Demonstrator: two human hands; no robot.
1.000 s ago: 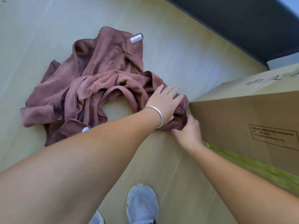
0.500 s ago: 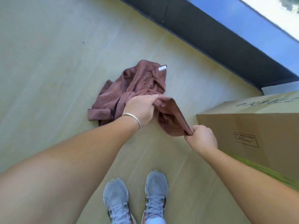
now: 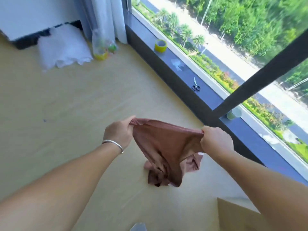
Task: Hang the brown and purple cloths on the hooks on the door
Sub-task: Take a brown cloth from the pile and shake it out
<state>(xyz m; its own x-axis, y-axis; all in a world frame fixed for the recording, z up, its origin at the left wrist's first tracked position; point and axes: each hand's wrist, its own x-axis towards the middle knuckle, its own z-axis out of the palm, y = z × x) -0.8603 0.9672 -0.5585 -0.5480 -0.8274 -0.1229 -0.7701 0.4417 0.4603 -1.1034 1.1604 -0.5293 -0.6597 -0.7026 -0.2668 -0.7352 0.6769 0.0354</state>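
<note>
Cloth in hand: a soft reddish-brown terry cloth (image 3: 160, 147) is held up by its top edge between both hands, the edge sagging between them.
Where it hangs: the lower part of the cloth bunches and trails to the pale wood-look floor (image 3: 83, 100); whether the bottom fold rests on the floor or hangs just above it cannot be told.
Left hand: the left hand (image 3: 119, 133), with a thin silver bangle (image 3: 114, 144) at the wrist, has its fingers (image 3: 129, 120) pinching one end of the edge.
Right hand: the right hand (image 3: 215, 140) is clenched round the other end of the edge.
Purple cloth: not in view.
Door and hooks: not in view; ahead is a large dark-framed window (image 3: 260, 77) with a long dark sill (image 3: 208, 95).
On the sill: a yellow roll of tape (image 3: 160, 45), small steel scissors (image 3: 195, 85) and a pale green cup (image 3: 234, 113), all well apart from the cloth.
Done, as judged: the brown cloth is picked up and being spread.
Left, as judged: carrying it to the door, hooking it, then finding and hanging the purple one; the task looks to be at an early stage.
</note>
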